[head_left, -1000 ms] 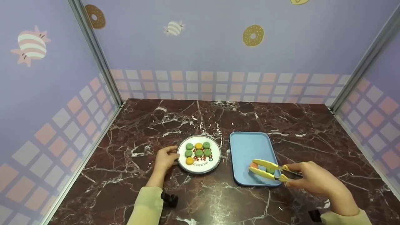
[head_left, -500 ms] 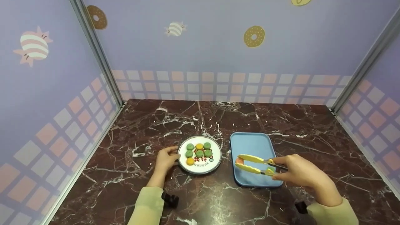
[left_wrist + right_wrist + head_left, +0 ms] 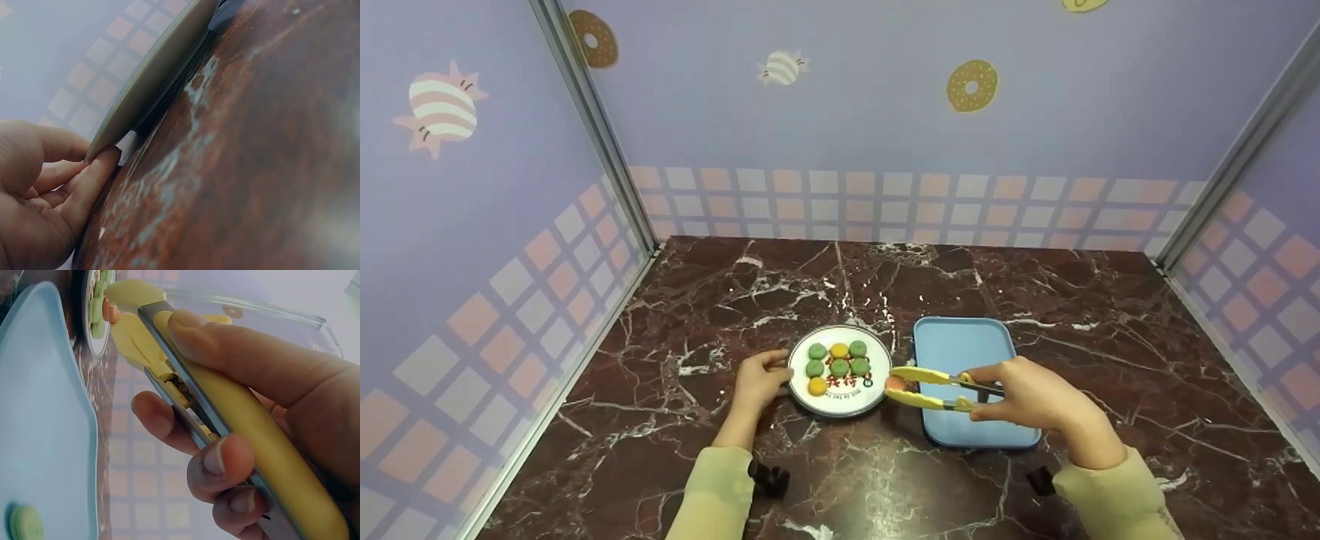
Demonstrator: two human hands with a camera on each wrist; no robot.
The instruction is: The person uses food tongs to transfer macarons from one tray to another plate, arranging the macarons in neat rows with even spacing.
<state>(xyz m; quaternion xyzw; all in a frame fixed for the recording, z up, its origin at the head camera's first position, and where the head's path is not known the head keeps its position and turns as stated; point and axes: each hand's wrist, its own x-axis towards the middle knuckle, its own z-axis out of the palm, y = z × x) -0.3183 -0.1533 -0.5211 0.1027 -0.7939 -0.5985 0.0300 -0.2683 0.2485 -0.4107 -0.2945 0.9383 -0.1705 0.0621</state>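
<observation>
My left hand (image 3: 757, 386) pinches the left rim of a round white plate (image 3: 877, 352) with a dark edge and red lettering. In the left wrist view, thumb and fingers meet at the rim of the plate (image 3: 149, 76), the plate tilting across the picture. Several small round green pieces and two yellow-orange ones, ridged like tiny pumpkins, lie on it in rows. My right hand (image 3: 1031, 397) grips yellow-tipped tongs (image 3: 924, 375) with metal arms. Between the tong tips is a reddish-orange round piece (image 3: 895, 384), right by the plate's right rim.
A light-blue rectangular tray (image 3: 960, 345) lies right of the plate, under the tongs and right hand. In the right wrist view, a green piece (image 3: 26, 523) rests on it. The dark red marbled table (image 3: 735, 300) is walled at the back and sides.
My right hand has moved left with the tongs, carrying the reddish-orange piece from over the tray to the plate's right rim. The left hand stays on the plate.
</observation>
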